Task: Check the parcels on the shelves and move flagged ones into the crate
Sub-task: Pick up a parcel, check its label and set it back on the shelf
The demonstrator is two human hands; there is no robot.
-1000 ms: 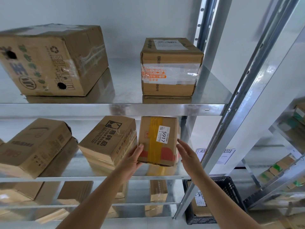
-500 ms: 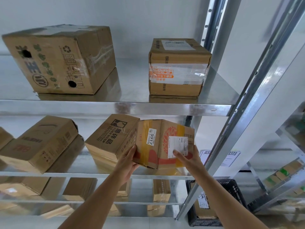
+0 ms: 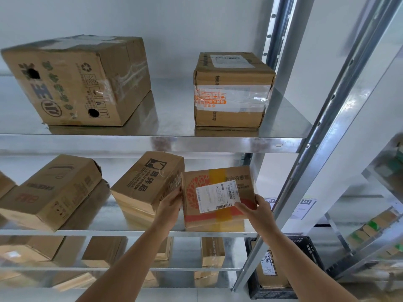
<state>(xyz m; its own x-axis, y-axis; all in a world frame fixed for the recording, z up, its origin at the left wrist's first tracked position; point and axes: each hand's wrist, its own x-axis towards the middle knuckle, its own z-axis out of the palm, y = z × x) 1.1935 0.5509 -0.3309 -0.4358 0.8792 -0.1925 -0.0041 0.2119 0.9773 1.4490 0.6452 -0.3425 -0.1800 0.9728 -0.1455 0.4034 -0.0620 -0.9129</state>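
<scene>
Parcel (image 3: pixel 218 197) gripped at both edges, left hand (image 3: pixel 169 203), right hand (image 3: pixel 256 211), label up for checking; one box already in crate (image 3: pixel 309 247); shelves mostly unchecked.

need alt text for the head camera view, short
Two bare hands, left hand and right hand, hold a small cardboard parcel at the middle metal shelf, its white shipping label facing the camera. More boxes sit on the shelves; a black crate stands lower right.
</scene>
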